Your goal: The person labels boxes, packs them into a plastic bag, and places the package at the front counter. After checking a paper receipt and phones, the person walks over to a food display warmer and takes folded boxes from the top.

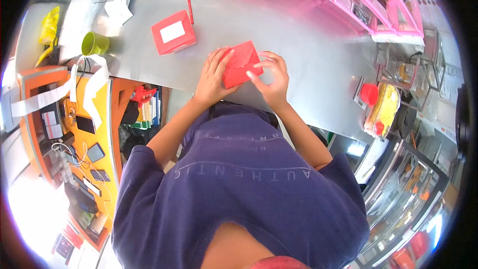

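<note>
A red paper envelope [240,62] with a pointed flap is above the near edge of the metal table. My left hand [215,72] grips its left side, fingers on top and thumb along the lower edge. On the right, my right hand [271,77] has its thumb and fingertips at the envelope's right edge, with a gap between them. Whether those tips press on the paper I cannot tell. Farther off to the left is a red box [174,34] with a white label. A red pen [189,7] lies against its far right corner.
The metal table [308,74] spreads ahead. A green cup [95,44] and white papers [118,6] are at its left, a pink rack [358,0] at the far right. An orange desk [102,144] with phones and cables stands left; a glass display case [403,194] stands right.
</note>
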### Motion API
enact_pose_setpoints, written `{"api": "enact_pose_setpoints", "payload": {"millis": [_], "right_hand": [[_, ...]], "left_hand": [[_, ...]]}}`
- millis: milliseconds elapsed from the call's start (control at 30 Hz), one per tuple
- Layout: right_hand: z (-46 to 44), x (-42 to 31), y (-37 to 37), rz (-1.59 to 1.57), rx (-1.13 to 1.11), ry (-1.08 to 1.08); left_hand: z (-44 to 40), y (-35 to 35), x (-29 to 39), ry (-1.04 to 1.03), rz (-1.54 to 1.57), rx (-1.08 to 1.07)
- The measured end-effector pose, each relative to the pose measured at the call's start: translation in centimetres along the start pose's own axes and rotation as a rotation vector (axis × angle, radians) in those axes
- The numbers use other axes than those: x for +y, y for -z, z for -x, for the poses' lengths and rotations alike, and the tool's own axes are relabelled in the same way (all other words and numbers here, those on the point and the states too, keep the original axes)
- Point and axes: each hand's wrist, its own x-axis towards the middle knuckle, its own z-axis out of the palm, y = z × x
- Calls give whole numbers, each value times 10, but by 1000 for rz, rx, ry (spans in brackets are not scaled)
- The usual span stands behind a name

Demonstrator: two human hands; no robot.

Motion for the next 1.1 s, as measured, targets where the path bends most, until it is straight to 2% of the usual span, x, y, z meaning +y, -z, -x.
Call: {"api": "enact_pose_setpoints", "payload": {"millis": [67, 167, 267, 367, 500, 600, 667, 767, 900, 967, 1033, 1100], "right_hand": [[-4, 7, 5, -232, 91, -217], [-19, 36, 8, -298, 58, -409], [-25, 20, 1, -353, -114, -373], [-37, 16, 9, 29, -394, 145], [-27, 37, -1, 455, -530, 436], [-22, 72, -11, 236, -407, 494], [-24, 80, -13, 226, -364, 528], [-36, 78, -18, 201, -385, 523], [-39, 45, -16, 258, -492, 371], [-36, 46, -19, 257, -489, 392], [-35, 25, -19, 455, -478, 376], [-31, -15, -38, 425, -189, 400]], "left_hand": [[0, -1, 2, 3, 1, 32], [-12, 1, -7, -90, -22, 42], [-20, 14, -19, -175, -69, -41], [-29, 24, -27, -263, -33, -115], [-26, 22, -31, -210, -115, -139], [-24, 13, -33, -133, -117, -176], [-23, 8, -43, -93, -82, -163], [-27, 4, -52, -167, -46, -66], [-28, 14, -50, -213, 64, -43], [-25, 19, -48, -218, 80, -21], [-7, 43, -50, -224, 164, 16], [22, 81, -51, -227, 332, 65]]}}
